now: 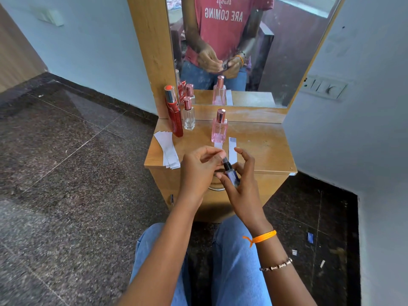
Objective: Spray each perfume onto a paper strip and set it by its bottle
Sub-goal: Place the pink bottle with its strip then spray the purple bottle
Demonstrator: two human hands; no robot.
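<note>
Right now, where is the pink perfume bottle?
In the head view, the pink perfume bottle stands upright mid-table before the mirror, right of the clear bottle, with a paper strip beside it.

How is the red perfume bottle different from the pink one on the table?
The red bottle is tall, slim and opaque, with a silver cap topped in orange; the pink bottle is shorter, squarer and see-through, with a rose-gold cap. The red bottle stands at the back left by the stack of paper strips; the pink bottle stands mid-table with strips beside it. Both are upright and capped.
</note>
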